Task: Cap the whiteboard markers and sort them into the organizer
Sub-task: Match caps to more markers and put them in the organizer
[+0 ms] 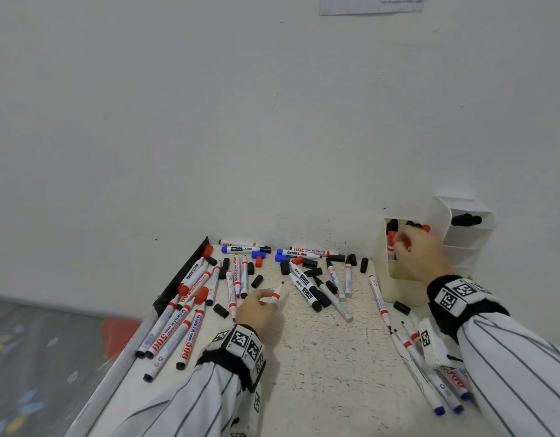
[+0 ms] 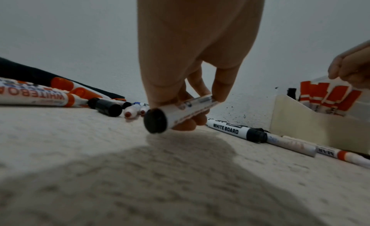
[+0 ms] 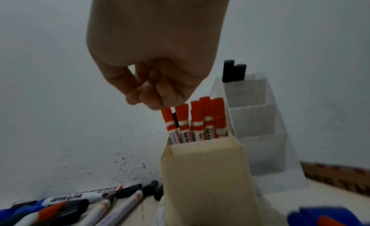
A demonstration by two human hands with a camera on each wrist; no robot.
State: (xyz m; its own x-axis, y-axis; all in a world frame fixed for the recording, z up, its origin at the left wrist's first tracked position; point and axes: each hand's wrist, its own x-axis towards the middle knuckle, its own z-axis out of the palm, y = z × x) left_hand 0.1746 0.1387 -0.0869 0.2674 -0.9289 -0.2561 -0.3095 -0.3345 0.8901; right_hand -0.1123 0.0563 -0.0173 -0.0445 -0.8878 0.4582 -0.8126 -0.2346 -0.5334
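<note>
1. Around my hands the speckled table [image 1: 319, 357] is littered with whiteboard markers and loose black caps [image 1: 221, 310]. A row of red-capped markers [image 1: 190, 280] lies along the black strip at the table's left edge, and a few blue-ended markers [image 1: 430, 395] lie near my right sleeve [image 1: 508, 373].
2. My left hand [image 1: 256, 310] pinches an uncapped marker [image 1: 276, 294] between thumb and fingers, lifted just off the table, tip pointing away from me. Loose markers lie on both sides of it.
3. My right hand [image 1: 420, 250] hovers over the cream front compartment of the organizer [image 1: 398, 288] with fingers curled together, just above the red-capped markers [image 3: 200, 115] standing in it. I cannot tell whether the fingertips [image 3: 152, 101] touch a cap or hold anything.
4. The head view hides most of that compartment behind my right hand; the right wrist view shows the red caps packed upright, with a thin black one among them.
5. The right wrist view also shows the translucent stepped tiers [image 3: 258, 134] behind, with two black-capped markers [image 3: 234, 71] in the top tier.
6. Only the left wrist view shows the held marker's black end plug [image 2: 155, 120], and a "WHITE BOARD" marker [image 2: 236, 131] lying between it and the organizer [image 2: 300, 126].
</note>
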